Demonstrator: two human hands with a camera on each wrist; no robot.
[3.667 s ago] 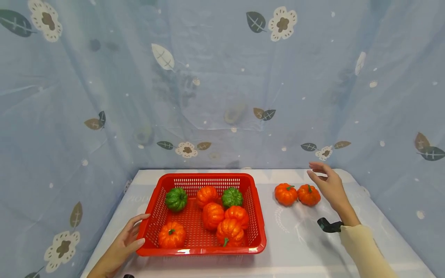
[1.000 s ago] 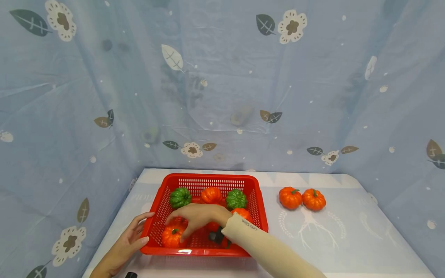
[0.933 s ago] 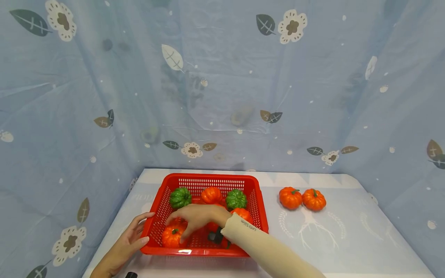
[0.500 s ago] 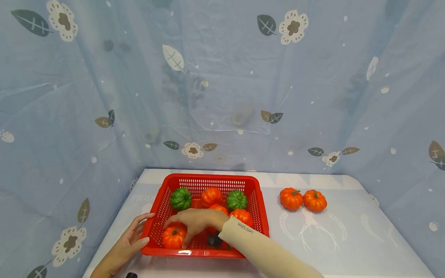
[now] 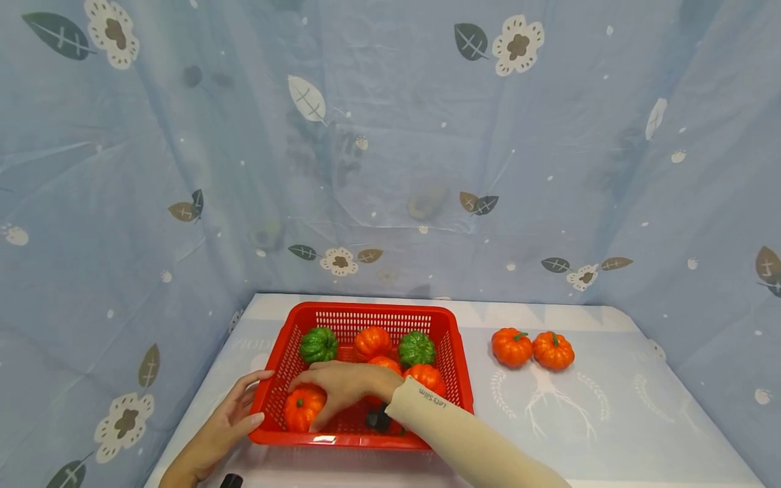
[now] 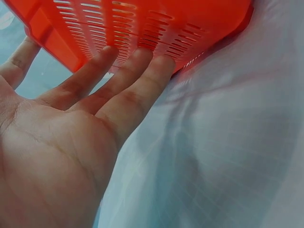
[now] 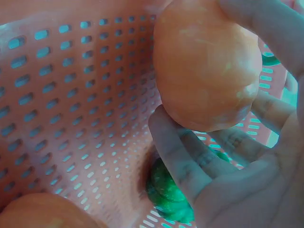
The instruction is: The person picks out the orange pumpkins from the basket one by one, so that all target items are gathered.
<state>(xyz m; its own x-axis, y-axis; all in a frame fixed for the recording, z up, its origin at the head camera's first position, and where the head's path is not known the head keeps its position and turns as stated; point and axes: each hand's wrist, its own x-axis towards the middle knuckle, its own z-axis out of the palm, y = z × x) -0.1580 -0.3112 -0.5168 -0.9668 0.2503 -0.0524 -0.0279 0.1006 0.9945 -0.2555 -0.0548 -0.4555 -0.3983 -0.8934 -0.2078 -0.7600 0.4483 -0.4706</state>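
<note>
- Two orange pumpkins (image 5: 511, 348) sit side by side on the desk (image 5: 641, 427), right of the red basket (image 5: 354, 440).
- Right hand (image 5: 344, 385) is in the basket, grip curled around a held pumpkin (image 5: 302, 409) at the near left.
- Left hand (image 5: 224, 425) has a loose grip, fingers against the basket's left side.
- Two green pumpkins (image 5: 417, 350) lie farther back.

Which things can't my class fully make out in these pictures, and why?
Head view: the red basket, its near right corner hidden by the sleeve.
Left wrist view: the basket's contents, hidden by its wall.
Right wrist view: the held orange pumpkin, its top cut off by the top edge.
Right wrist view: the green pumpkin, partly hidden by the right hand.
</note>
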